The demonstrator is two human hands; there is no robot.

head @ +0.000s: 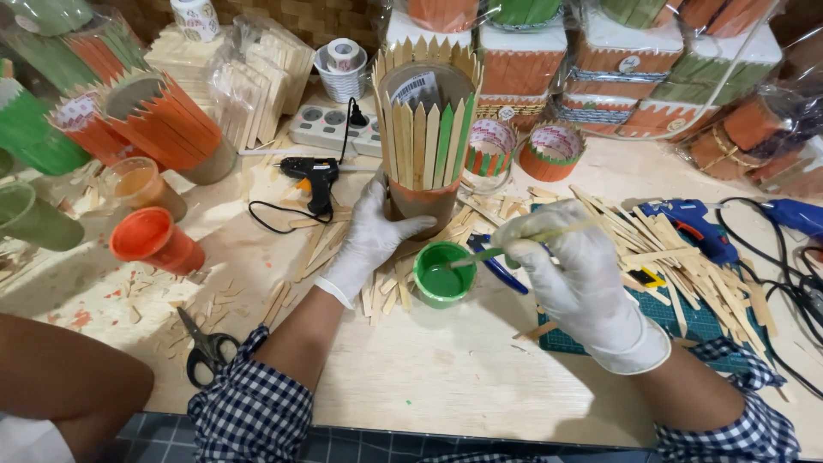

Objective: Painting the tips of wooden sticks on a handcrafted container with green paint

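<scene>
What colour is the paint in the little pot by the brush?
Green paint, in a green pot, seen in the head view, beside the right hand.

Pale wooden worktop (446,377) under even bright light, woven brown panel (317,17) behind it, dark tiled floor (343,446) showing along the near edge.

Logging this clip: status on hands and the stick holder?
Left hand grips stick-clad holder at its base. Right hand holds brush dipped in green paint pot. Loose sticks alongside, nothing blocking.
</scene>
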